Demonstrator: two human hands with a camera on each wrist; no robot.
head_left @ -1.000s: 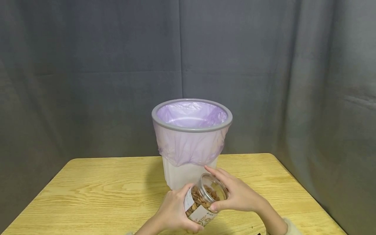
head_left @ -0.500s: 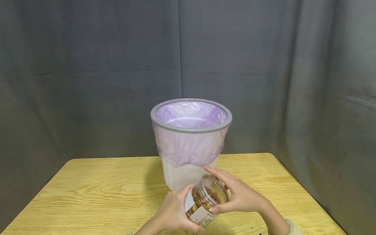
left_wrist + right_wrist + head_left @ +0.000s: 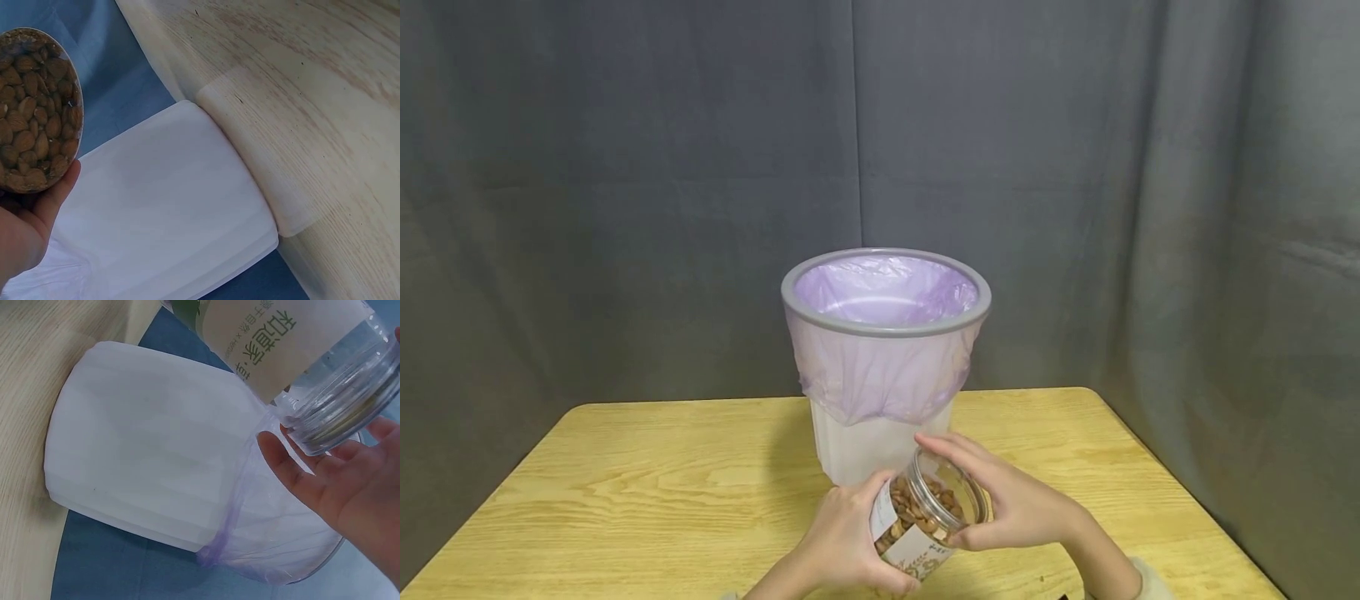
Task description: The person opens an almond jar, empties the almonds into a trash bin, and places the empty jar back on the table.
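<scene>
**Jar of almonds held tilted in both hands before a lined bin**

A clear plastic jar lay tilted between both hands, low over the near edge of the tabletop. It was partly filled with brown almonds, which the left wrist view showed packed against its clear base. A white label with green print wrapped its wall. Its threaded mouth pointed up and away from the person, toward the right hand, and no lid showed on it.

The left hand gripped the lower part of the jar, its fingers curled under the base and the thumb laid along the label. The right hand cupped the mouth end, with its fingers arched over the rim and the thumb pressed beneath it; in the right wrist view the palm lay open against the rim.

Just beyond the hands stood a white bin on the tabletop, nearly touching the fingertips of the right hand. A grey ring clamped a pale purple bag over its top, the bag's loose edge hanging down the outside. What lay inside the bag could not be seen.

Behind the tabletop hung a dark grey curtain.
</scene>
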